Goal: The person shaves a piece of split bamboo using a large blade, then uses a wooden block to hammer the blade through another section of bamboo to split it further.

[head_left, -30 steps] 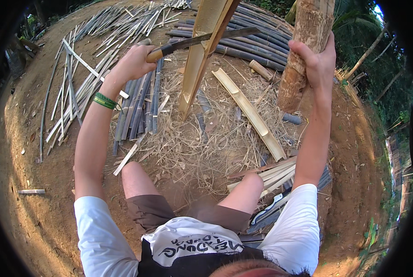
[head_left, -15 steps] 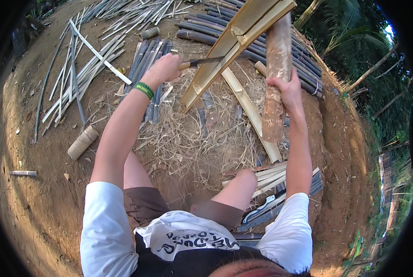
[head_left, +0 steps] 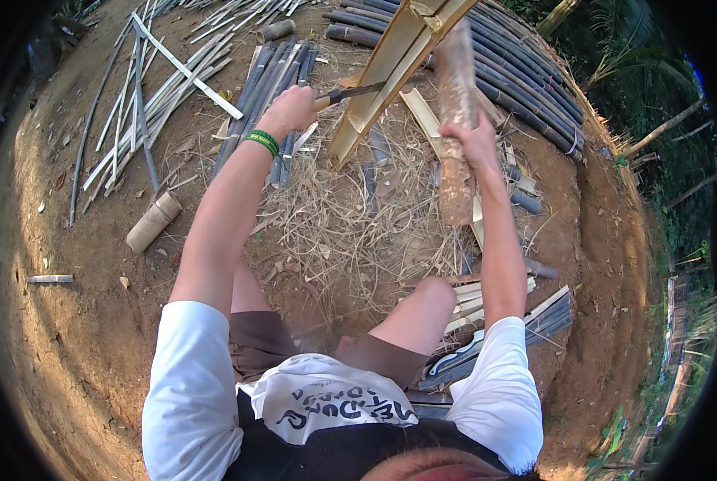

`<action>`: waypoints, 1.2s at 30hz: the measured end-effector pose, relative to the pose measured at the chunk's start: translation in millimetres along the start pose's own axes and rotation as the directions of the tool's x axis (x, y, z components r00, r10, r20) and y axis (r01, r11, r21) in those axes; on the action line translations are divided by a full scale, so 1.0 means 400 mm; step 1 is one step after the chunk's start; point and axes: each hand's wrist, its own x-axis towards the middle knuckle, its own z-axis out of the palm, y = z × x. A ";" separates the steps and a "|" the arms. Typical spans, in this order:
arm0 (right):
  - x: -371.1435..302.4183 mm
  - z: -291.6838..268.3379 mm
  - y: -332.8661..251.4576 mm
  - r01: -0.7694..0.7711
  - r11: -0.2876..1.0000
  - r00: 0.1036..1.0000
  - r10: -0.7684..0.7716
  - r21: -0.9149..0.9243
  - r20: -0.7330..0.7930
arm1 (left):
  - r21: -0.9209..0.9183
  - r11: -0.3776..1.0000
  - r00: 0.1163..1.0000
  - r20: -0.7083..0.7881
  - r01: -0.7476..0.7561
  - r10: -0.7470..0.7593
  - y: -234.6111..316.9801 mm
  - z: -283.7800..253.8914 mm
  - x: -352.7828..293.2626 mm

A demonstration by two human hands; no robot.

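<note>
My left hand (head_left: 292, 111), with a green band at its wrist, is closed around the pale handle of a long knife (head_left: 361, 91). The dark blade lies across a split bamboo piece (head_left: 384, 74), which stands tilted, its lower end down by the litter and its upper end beyond the picture's top. In my right hand (head_left: 476, 146) is a thick, rough wooden stick (head_left: 456, 188), blurred at its upper end. That stick is close to the blade's far end; whether they touch I cannot tell.
Dark bamboo poles (head_left: 527, 100) lie in rows at the back right. Pale strips (head_left: 166, 88) are heaped at the back left. A short bamboo section (head_left: 154, 222) sits on the left soil. Fibre shavings (head_left: 350, 212) cover the middle. A saw (head_left: 454, 353) rests near my right knee.
My right hand and the wooden stick have moved left, closer to the blade. The left hand keeps its grip on the knife. The whole view has shifted slightly.
</note>
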 end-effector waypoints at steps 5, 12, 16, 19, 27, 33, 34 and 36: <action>0.054 -0.051 -0.127 0.510 0.859 0.820 -0.471 0.042 -0.326 | -0.030 0.999 0.999 0.005 0.035 -0.035 -0.064 0.001 0.007; 0.106 0.188 0.228 -0.009 0.934 0.992 0.054 -0.356 0.117 | -0.037 0.995 0.996 0.007 0.090 -0.090 -0.060 0.060 -0.005; 0.106 0.203 0.147 -0.098 0.967 0.967 0.149 -0.235 0.208 | 0.005 0.991 0.991 0.038 0.130 -0.130 -0.123 0.087 0.006; 0.129 0.150 0.022 0.088 0.977 0.996 -0.083 -0.192 0.034 | -0.034 0.988 0.988 0.042 0.153 -0.152 -0.124 0.069 0.019; 0.160 0.243 0.106 0.475 0.879 0.812 -0.459 -0.051 -0.361 | -0.045 0.994 0.995 -0.001 0.103 -0.103 -0.140 0.086 0.012; 0.154 0.313 0.273 -0.072 0.935 0.961 0.159 -0.348 0.227 | -0.015 0.967 0.959 0.133 0.253 -0.249 -0.147 0.258 -0.023; 0.115 0.307 0.270 -0.094 0.964 0.955 0.157 -0.248 0.250 | -0.022 0.966 0.960 0.117 0.257 -0.253 -0.139 0.248 -0.029; 0.067 0.283 0.284 -0.108 0.981 0.978 0.134 -0.159 0.162 | -0.052 0.965 0.962 0.100 0.258 -0.253 -0.112 0.246 -0.044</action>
